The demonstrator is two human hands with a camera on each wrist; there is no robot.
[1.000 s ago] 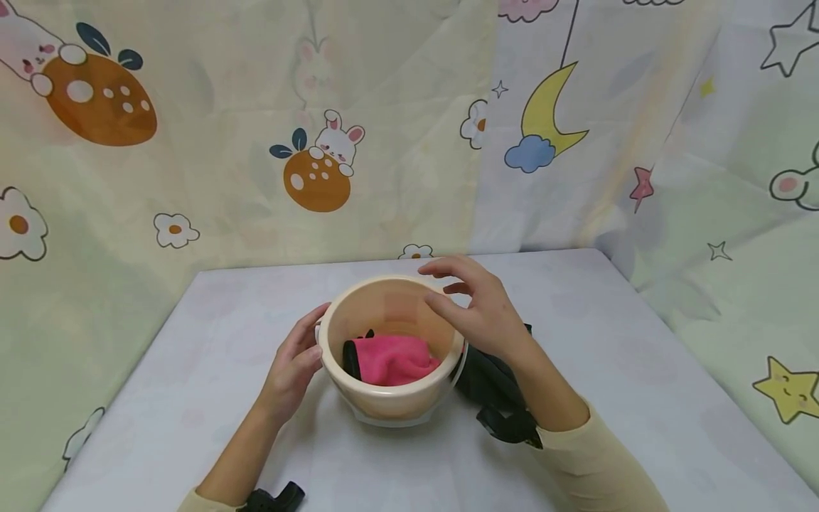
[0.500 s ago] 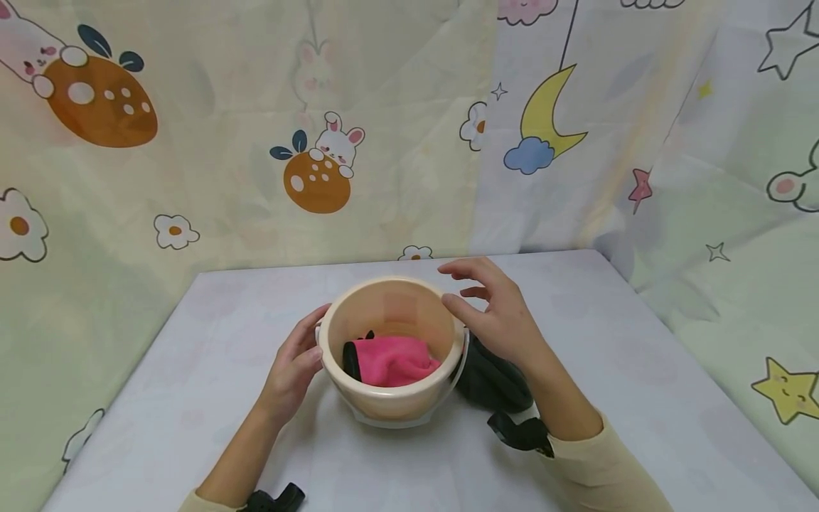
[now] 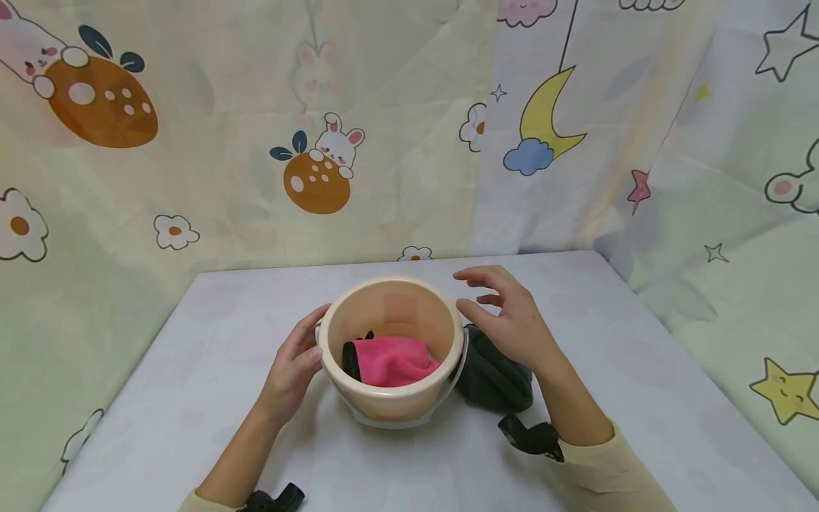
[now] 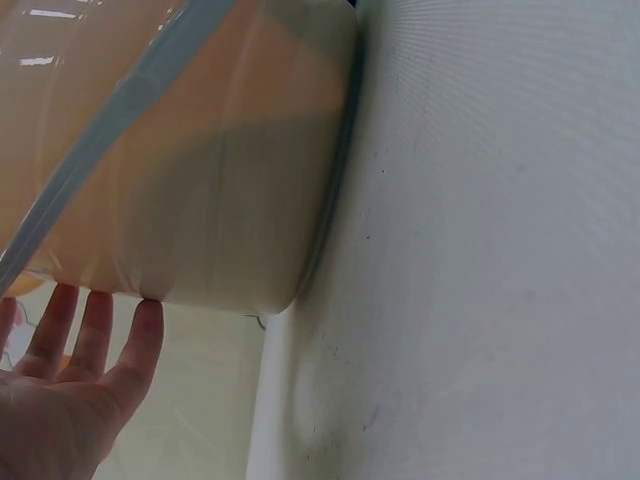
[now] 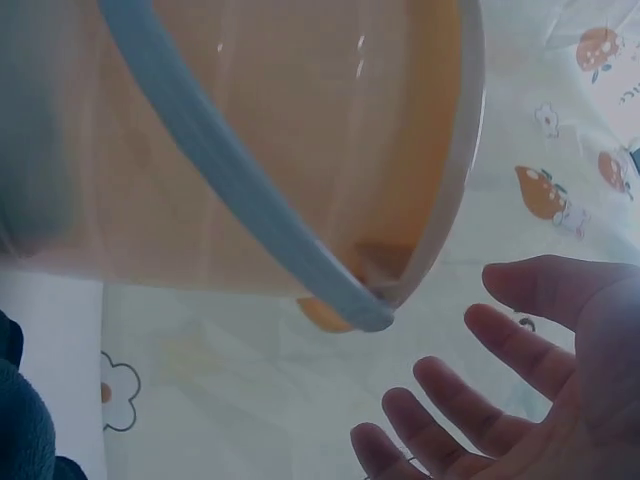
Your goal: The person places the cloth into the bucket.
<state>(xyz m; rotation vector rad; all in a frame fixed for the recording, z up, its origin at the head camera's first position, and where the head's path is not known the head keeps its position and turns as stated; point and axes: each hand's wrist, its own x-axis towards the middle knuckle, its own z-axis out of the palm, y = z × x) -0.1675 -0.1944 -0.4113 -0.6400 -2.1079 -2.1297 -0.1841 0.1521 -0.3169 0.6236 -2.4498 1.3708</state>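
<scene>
A cream plastic bucket (image 3: 392, 405) stands upright on the table, its pale handle (image 5: 235, 185) hanging down along the near side. Inside lies a bright pink cloth item (image 3: 393, 361) with a black band at its left end. My left hand (image 3: 296, 366) rests on the bucket's left side; in the left wrist view its fairly straight fingertips touch the wall. To the right of the rim, my right hand (image 3: 508, 316) is held in the air, fingers apart and holding nothing. Below it, a dark green, soft-looking bundle (image 3: 493, 373) lies against the bucket's right side, partly hidden.
The white-covered table (image 3: 243, 313) ends at a back edge close behind the bucket. A fabric backdrop (image 3: 397, 142) with printed bunnies, flowers and stars hangs behind it and to the right. Black wrist mounts (image 3: 532, 435) sit at both wrists.
My right hand has drawn away from over the bucket's rim to the right and slightly down, showing more of the dark green bundle. The left hand, bucket and pink item have stayed put.
</scene>
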